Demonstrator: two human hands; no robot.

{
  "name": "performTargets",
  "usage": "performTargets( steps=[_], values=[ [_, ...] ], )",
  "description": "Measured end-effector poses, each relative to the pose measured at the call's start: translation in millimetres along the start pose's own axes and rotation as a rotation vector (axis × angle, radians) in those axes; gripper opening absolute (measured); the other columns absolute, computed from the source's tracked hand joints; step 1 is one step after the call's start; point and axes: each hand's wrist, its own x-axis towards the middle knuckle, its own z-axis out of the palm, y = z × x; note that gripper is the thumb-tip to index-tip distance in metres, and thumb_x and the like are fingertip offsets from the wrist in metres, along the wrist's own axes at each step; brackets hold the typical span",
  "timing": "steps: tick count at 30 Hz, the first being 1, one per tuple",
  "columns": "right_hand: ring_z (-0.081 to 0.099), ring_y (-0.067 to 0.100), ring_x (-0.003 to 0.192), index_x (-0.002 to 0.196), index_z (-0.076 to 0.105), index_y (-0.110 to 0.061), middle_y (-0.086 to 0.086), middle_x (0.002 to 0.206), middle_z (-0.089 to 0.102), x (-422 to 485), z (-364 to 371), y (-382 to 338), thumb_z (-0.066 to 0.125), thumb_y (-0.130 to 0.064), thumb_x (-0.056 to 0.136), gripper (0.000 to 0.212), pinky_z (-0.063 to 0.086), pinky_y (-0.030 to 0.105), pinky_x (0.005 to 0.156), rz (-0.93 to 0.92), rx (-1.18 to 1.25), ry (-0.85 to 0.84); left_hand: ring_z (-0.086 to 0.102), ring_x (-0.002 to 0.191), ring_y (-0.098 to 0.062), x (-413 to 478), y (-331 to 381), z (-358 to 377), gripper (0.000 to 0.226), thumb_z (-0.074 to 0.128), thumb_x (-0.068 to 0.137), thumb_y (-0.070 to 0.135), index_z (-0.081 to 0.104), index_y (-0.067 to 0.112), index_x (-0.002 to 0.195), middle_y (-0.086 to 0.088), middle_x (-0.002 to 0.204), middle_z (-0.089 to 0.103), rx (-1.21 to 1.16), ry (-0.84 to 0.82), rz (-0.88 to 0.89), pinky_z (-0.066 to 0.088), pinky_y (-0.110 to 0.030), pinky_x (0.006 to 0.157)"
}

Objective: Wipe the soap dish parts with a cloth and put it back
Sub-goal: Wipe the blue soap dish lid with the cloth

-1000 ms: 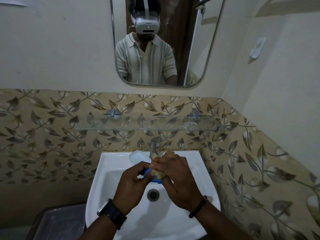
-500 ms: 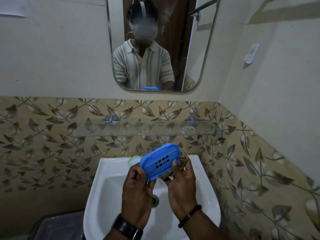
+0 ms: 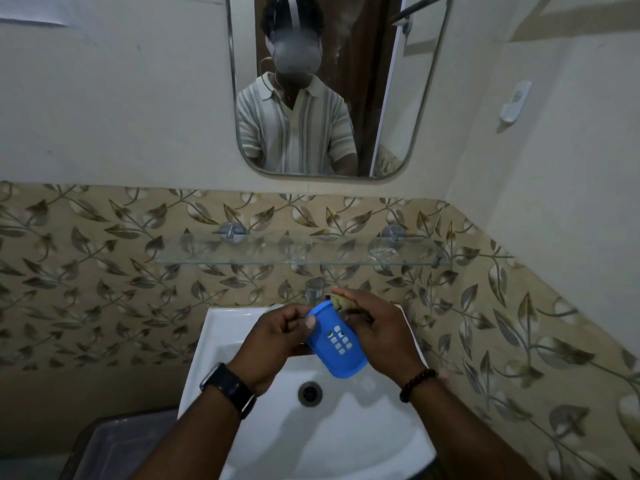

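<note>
A blue perforated soap dish tray [image 3: 335, 344] is held above the white sink [image 3: 273, 441], its long axis tilted toward the lower right. My left hand [image 3: 277, 337] pinches its upper left edge with thumb and fingers. My right hand [image 3: 377, 337] grips a crumpled yellowish cloth [image 3: 341, 301] against the tray's upper right side; most of the cloth is hidden in the palm. The other soap dish part is hidden behind my hands.
A chrome tap [image 3: 313, 291] stands at the sink's back edge, with a glass shelf [image 3: 298, 258] above it and a mirror [image 3: 332, 84] on the wall. The drain [image 3: 310, 393] lies below my hands. A dark bin [image 3: 117, 445] sits at the lower left.
The blue tray was lifted up in front of the tap, then lowered and turned so its long end points down-right. Both hands kept hold; the view tilted slightly.
</note>
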Motion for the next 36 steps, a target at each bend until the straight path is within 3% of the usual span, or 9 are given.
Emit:
performTargets(
  steps=[4, 7, 9, 14, 18, 21, 26, 31, 36],
  values=[
    [0.065, -0.002, 0.105, 0.104, 0.065, -0.051, -0.024, 0.11, 0.07, -9, 18, 1, 0.063, -0.007, 0.096, 0.045, 0.056, 0.024, 0.087, 0.261, 0.169, 0.283, 0.07, 0.09, -0.029, 1, -8, 8, 0.031, 0.064, 0.085, 0.029, 0.066, 0.003, 0.102, -0.014, 0.099, 0.075, -0.314, 0.185, -0.035, 0.06, -0.045, 0.084],
    [0.071, 0.01, 0.096, 0.097, 0.071, -0.033, -0.013, 0.095, 0.076, -16, 30, 3, 0.06, -0.015, 0.1, 0.021, 0.059, 0.027, 0.079, 0.413, 0.418, 0.36, 0.072, 0.1, -0.028, 2, -9, 17, 0.033, 0.062, 0.086, 0.027, 0.064, 0.003, 0.108, -0.015, 0.11, 0.075, -0.471, 0.269, -0.01, 0.062, -0.037, 0.082],
    [0.07, 0.01, 0.101, 0.109, 0.069, -0.03, -0.01, 0.105, 0.075, -20, 39, 6, 0.058, -0.018, 0.102, 0.018, 0.06, 0.032, 0.085, 0.448, 0.442, 0.387, 0.072, 0.106, -0.028, 0, -10, 29, 0.035, 0.062, 0.085, 0.026, 0.063, 0.003, 0.11, -0.015, 0.113, 0.075, -0.497, 0.286, -0.007, 0.06, -0.038, 0.087],
    [0.055, 0.017, 0.114, 0.143, 0.052, -0.02, -0.003, 0.125, 0.054, -25, 50, 17, 0.053, -0.011, 0.102, 0.042, 0.053, 0.037, 0.094, 0.215, -0.242, 0.559, 0.07, 0.105, -0.031, -4, -19, 52, 0.04, 0.066, 0.083, 0.026, 0.064, 0.001, 0.113, -0.017, 0.109, 0.075, -0.478, 0.338, -0.004, 0.057, -0.042, 0.094],
    [0.054, 0.012, 0.124, 0.134, 0.061, -0.018, -0.004, 0.131, 0.063, -33, 54, 3, 0.043, -0.013, 0.098, 0.04, 0.037, 0.027, 0.111, -0.166, -0.367, 0.343, 0.069, 0.099, -0.031, -1, -18, 53, 0.042, 0.066, 0.083, 0.023, 0.062, -0.005, 0.116, -0.021, 0.106, 0.075, -0.49, 0.338, -0.021, 0.059, -0.039, 0.09],
    [0.057, 0.011, 0.121, 0.127, 0.065, -0.022, -0.006, 0.128, 0.066, -32, 39, 4, 0.046, -0.011, 0.094, 0.04, 0.038, 0.024, 0.105, -0.31, -0.437, 0.214, 0.07, 0.099, -0.032, -1, -20, 42, 0.034, 0.064, 0.089, 0.019, 0.064, -0.003, 0.114, -0.024, 0.109, 0.073, -0.471, 0.326, -0.037, 0.057, -0.044, 0.092],
    [0.059, 0.013, 0.11, 0.11, 0.072, -0.021, -0.006, 0.117, 0.071, -18, 20, 15, 0.04, -0.01, 0.085, 0.042, 0.052, 0.041, 0.093, -0.119, -0.438, 0.369, 0.069, 0.109, -0.035, -7, -29, 50, 0.028, 0.058, 0.098, 0.017, 0.063, -0.001, 0.119, -0.021, 0.115, 0.073, -0.415, 0.242, -0.089, 0.058, -0.044, 0.091],
    [0.058, 0.014, 0.118, 0.124, 0.066, -0.021, -0.006, 0.128, 0.066, -33, 34, 0, 0.052, -0.01, 0.095, 0.034, 0.047, 0.034, 0.103, -0.359, -0.327, 0.1, 0.071, 0.093, -0.026, -6, -29, 38, 0.035, 0.063, 0.087, 0.027, 0.067, 0.002, 0.111, -0.018, 0.1, 0.074, -0.455, 0.225, -0.103, 0.059, -0.035, 0.08],
    [0.06, 0.019, 0.115, 0.117, 0.072, -0.02, -0.006, 0.13, 0.067, -27, 12, 11, 0.052, -0.011, 0.097, 0.029, 0.051, 0.038, 0.091, -0.427, -0.565, 0.058, 0.07, 0.094, -0.027, -8, -28, 33, 0.025, 0.056, 0.096, 0.02, 0.068, 0.002, 0.108, -0.018, 0.104, 0.075, -0.556, 0.296, -0.069, 0.062, -0.039, 0.082]
  ],
)
